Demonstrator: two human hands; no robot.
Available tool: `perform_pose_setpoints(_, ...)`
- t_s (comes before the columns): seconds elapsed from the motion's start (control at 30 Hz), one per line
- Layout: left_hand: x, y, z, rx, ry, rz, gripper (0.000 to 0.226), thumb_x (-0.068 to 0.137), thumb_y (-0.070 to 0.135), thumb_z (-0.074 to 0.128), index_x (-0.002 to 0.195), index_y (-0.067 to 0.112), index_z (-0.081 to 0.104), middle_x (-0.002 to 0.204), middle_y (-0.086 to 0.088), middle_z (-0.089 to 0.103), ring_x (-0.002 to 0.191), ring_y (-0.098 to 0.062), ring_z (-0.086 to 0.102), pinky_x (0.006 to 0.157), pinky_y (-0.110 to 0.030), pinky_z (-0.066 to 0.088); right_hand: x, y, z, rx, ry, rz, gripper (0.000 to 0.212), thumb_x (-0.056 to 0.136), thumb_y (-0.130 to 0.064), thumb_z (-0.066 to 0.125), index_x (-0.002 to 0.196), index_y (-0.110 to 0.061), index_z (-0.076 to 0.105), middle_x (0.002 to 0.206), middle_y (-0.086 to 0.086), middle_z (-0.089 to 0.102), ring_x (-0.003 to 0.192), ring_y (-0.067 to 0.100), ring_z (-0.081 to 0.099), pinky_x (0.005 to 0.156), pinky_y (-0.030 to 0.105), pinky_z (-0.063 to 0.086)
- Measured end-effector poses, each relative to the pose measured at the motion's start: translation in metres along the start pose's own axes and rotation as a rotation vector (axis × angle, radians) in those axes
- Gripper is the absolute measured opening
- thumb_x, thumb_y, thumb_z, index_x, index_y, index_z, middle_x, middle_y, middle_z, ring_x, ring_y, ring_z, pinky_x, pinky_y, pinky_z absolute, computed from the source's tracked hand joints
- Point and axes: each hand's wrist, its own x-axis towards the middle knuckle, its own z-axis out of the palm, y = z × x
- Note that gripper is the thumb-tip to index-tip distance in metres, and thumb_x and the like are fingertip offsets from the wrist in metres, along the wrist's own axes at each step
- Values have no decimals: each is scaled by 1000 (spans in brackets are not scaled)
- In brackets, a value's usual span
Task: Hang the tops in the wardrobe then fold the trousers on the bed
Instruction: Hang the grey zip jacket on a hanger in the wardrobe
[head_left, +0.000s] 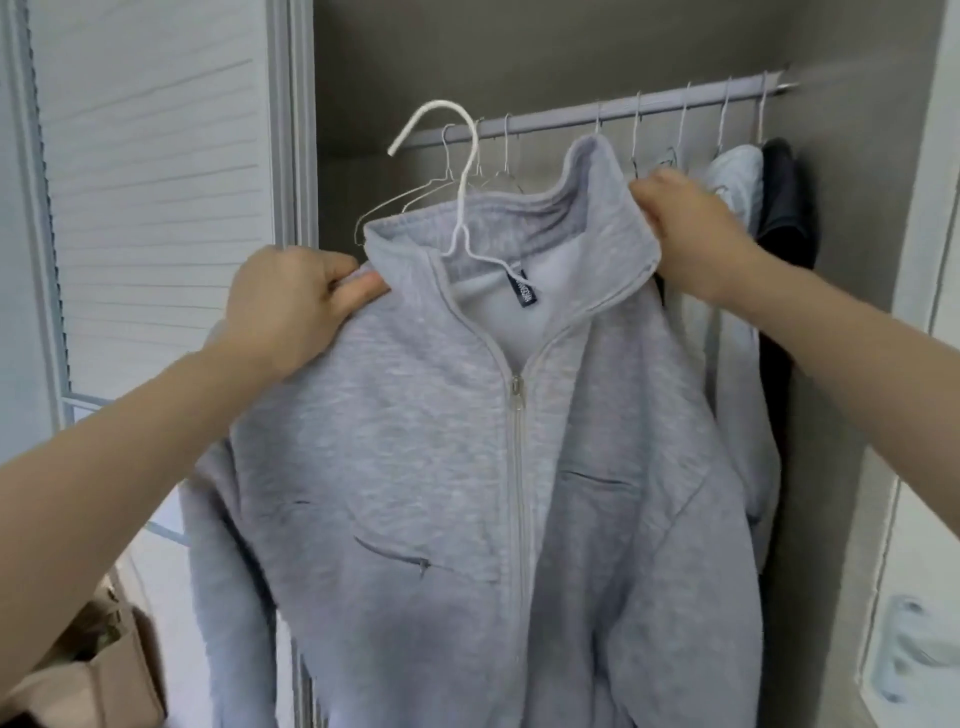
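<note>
Head view: grey zip jacket (415, 441) held up in front of the open wardrobe (857, 312), filling the middle of the frame. Left hand (291, 306) pinches the jacket's left shoulder just beside the collar, thumb on top of the fabric. Right hand (696, 234) grips the right edge of the stand-up collar, fingers curled round it. White hanger (457, 171) sits inside the neck opening, its hook sticking up above the collar and not on the rail (597, 111); it is near the rail's left end but apart from it. Zip (517, 447) is closed from about chest level down, open above. Two slit pockets on the front, one zipped.

Wardrobe contents: the rail runs across the upper part, several bare wire hangers (447, 176) on it behind the jacket. At the rail's right end hang a pale blue garment (737, 171) and, touching it, a dark garment (784, 208) against the right wall. Wardrobe interior is grey-brown.

Room: white slatted door (150, 182) at left, open. White frame with a pale handle (914, 654) at the lower right corner. Beige paper bag (98, 670) at the lower left corner, contents unclear.

Writing: dark neck label (527, 293) inside the collar has white text, too blurred to read.
</note>
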Motion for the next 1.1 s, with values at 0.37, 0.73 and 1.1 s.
perform_pose_setpoints(0.37,-27,-15,49,-297,5,-439,64,89,54,60,55,1,46,46,0,34,47,-20,30,54,-32,33,-44,-23,33,-48,-670,441,59,99,-56,21,87,-7,52,78,14,59,67,28,64,65,31,54)
perform_pose_setpoints(0.73,-18,-29,42,-219,46,-396,68,87,64,53,57,3,57,50,-14,47,47,-24,40,53,-32,38,-78,-6,69,410,-343,554,18,90,-3,49,73,-8,53,74,4,52,76,20,54,48,16,38)
perform_pose_setpoints(1.1,-25,-57,35,-386,-96,-401,63,90,45,61,54,-4,43,50,-2,33,44,-9,28,38,-14,26,-54,-29,53,625,-466,223,31,98,-13,39,102,-5,69,107,6,69,102,21,62,96,38,45)
